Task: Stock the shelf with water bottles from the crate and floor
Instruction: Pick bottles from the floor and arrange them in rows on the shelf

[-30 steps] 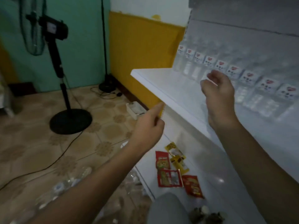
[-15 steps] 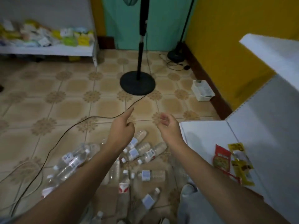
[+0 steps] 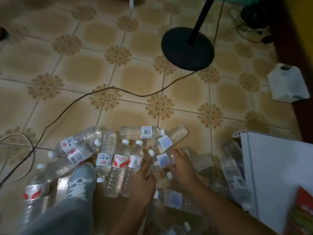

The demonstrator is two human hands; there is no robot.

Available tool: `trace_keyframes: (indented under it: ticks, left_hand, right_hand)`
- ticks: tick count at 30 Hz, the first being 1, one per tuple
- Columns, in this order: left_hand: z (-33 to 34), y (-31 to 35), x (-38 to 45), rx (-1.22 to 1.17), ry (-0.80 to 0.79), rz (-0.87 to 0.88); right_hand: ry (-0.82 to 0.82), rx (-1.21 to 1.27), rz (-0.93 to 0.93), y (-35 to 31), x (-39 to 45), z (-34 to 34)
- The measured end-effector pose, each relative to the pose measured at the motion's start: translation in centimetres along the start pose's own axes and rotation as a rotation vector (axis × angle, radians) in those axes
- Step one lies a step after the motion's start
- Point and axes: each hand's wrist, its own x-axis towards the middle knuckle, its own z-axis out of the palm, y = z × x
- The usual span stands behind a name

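Both hands reach down into a heap of water bottles lying on the tiled floor (image 3: 135, 78). The right hand (image 3: 182, 168) has its fingers (image 3: 177, 152) curled over a small bottle (image 3: 161, 160) whose white cap points left; it lies near the middle of the heap. The left hand (image 3: 144, 180) sits just left of that bottle, fingers fairly straight and touching its cap end and the neighbouring standing-label bottle (image 3: 133, 167); whether they grip anything I cannot tell. More bottles spread to the left, one with a barcode label (image 3: 142, 132) at the far edge. A grey shoe (image 3: 82, 180) stands among them on the near left. A black fan base (image 3: 187, 48) sits far right, its cable (image 3: 101, 92) trailing left. The white shelf (image 3: 277, 167) corner shows at the near right, a white basket (image 3: 288, 83) beyond it.
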Motion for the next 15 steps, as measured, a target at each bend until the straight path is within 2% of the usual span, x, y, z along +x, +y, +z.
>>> trace_keyframes:
  ticks: [3, 6, 9, 12, 15]
  left_hand:
    - [2.1, -2.7, 3.0, 0.059, -0.005, -0.039]
    - [3.8, -4.4, 5.1, 0.001, -0.094, -0.118]
    - [4.8, -6.2, 6.5, -0.076, -0.08, -0.098]
    - [5.1, -7.3, 6.5, -0.133, 0.002, -0.118]
    - [4.1, -5.1, 5.1, -0.126, 0.059, -0.12]
  right_hand:
    - [-0.165, -0.288, -0.098, 2.9, 3.3, 3.4]
    - [-0.122, -0.51, -0.241, 4.4, 5.9, 5.2]
    - [-0.181, -0.594, -0.32, 4.4, 7.4, 4.8]
    - [-0.222, -0.464, -0.243, 4.7, 7.3, 3.5]
    - [-0.091, -0.127, -0.138, 3.9, 5.4, 1.1]
